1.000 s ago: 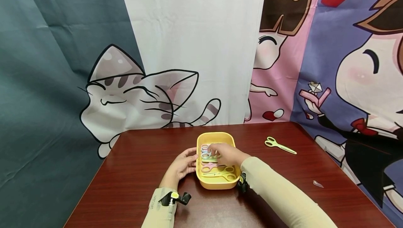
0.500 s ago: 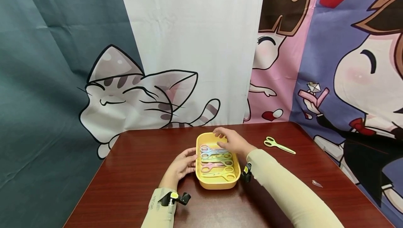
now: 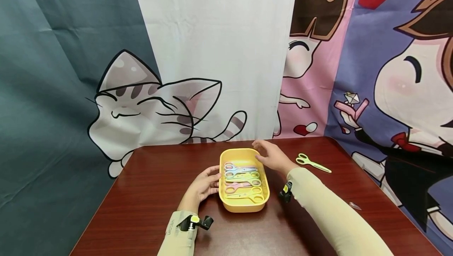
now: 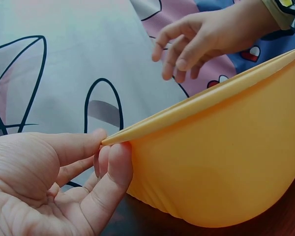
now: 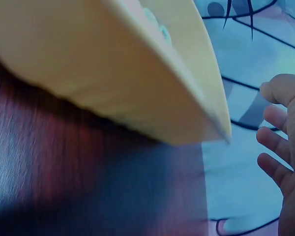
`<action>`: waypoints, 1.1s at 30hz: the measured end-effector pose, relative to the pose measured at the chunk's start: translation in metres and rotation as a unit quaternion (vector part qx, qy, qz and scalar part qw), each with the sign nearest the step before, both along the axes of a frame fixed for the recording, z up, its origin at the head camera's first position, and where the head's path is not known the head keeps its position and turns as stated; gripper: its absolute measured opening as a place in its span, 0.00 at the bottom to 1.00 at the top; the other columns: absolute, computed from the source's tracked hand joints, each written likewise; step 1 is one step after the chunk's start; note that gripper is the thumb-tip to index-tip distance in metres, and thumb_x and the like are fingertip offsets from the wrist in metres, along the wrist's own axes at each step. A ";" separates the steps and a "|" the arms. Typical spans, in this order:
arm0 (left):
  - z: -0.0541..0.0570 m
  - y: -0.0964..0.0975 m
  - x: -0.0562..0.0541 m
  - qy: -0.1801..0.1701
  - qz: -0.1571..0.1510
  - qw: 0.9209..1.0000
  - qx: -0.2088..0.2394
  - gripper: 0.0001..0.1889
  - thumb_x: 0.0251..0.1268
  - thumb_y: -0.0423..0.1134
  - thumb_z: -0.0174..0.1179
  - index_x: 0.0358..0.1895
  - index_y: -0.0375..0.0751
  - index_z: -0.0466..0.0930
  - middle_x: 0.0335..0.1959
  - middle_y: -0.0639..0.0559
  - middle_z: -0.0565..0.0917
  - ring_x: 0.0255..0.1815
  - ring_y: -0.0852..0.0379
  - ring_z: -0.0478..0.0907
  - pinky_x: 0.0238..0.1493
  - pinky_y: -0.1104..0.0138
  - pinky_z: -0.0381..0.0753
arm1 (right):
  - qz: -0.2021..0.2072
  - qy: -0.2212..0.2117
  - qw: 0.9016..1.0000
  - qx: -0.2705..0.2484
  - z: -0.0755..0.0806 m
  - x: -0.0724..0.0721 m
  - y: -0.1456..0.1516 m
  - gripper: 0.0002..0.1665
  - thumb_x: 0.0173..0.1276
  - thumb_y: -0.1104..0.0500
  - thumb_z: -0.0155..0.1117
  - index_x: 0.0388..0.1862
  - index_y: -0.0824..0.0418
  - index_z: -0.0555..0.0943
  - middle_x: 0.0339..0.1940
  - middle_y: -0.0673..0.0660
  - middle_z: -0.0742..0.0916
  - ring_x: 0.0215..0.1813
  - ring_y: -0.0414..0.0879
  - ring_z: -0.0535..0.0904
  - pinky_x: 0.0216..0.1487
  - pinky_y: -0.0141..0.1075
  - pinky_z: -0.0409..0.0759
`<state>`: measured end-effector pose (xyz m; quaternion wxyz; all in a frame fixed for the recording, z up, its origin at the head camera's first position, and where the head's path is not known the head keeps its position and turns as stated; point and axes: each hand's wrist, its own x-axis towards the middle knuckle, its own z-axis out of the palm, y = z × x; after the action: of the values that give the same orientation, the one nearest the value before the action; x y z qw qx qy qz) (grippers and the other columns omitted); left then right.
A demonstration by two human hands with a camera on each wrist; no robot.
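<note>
A yellow plastic basket (image 3: pixel 244 208) stands on the table. Inside it lie several pairs of children's scissors in a column: blue scissors (image 3: pixel 244 169) farthest, then green scissors (image 3: pixel 244 179), pink scissors (image 3: pixel 233 187) and yellow scissors (image 3: pixel 247 196) nearest. My left hand (image 3: pixel 203 185) touches the basket's left side, its fingertips at the rim and outer wall in the left wrist view. My right hand (image 3: pixel 274 157) hovers just past the far right corner of the rim, fingers loosely bent, holding nothing. Apart from the basket, it shows again in the right wrist view.
Another pair of light green scissors (image 3: pixel 313 163) lies on the dark red table (image 3: pixel 170 173), right of the basket. A small clear scrap (image 3: pixel 355 206) lies nearer the right edge. A cartoon-printed cloth (image 3: pixel 226 51) hangs behind the table.
My right hand has lifted from the scissors inside the basket and moved up and right, past the rim. The blue scissors are now uncovered. My left hand has stayed against the basket.
</note>
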<state>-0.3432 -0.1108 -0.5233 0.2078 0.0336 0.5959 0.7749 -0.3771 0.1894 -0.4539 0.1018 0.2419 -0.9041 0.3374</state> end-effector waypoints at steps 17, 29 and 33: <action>0.001 0.000 0.001 -0.004 0.000 1.000 0.009 0.25 0.68 0.34 0.52 0.67 0.43 0.61 0.40 0.40 0.78 0.28 0.56 0.76 0.28 0.65 0.81 | -0.127 0.026 0.992 0.003 -0.040 0.003 0.093 0.31 0.58 0.60 0.67 0.60 0.57 0.69 0.54 0.60 0.79 0.53 0.57 0.74 0.55 0.53 0.69; 0.000 0.001 0.001 -0.001 0.007 1.000 0.006 0.25 0.68 0.34 0.53 0.67 0.43 0.62 0.40 0.39 0.78 0.27 0.57 0.76 0.28 0.65 0.81 | -0.211 0.012 0.977 -0.008 -0.066 0.017 0.154 0.35 0.55 0.62 0.67 0.62 0.62 0.65 0.56 0.69 0.76 0.55 0.63 0.71 0.53 0.56 0.67; 0.000 0.001 0.001 0.001 0.007 1.000 0.003 0.25 0.68 0.34 0.53 0.67 0.43 0.62 0.39 0.40 0.78 0.27 0.56 0.76 0.27 0.65 0.81 | -0.235 -0.005 0.972 -0.008 -0.072 0.022 0.166 0.36 0.56 0.63 0.65 0.64 0.64 0.64 0.58 0.71 0.73 0.56 0.65 0.69 0.54 0.58 0.66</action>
<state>-0.3423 -0.1094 -0.5234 0.2015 0.0308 0.5942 0.7781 -0.3547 0.3553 -0.5263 0.1752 0.0206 -0.9335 0.3122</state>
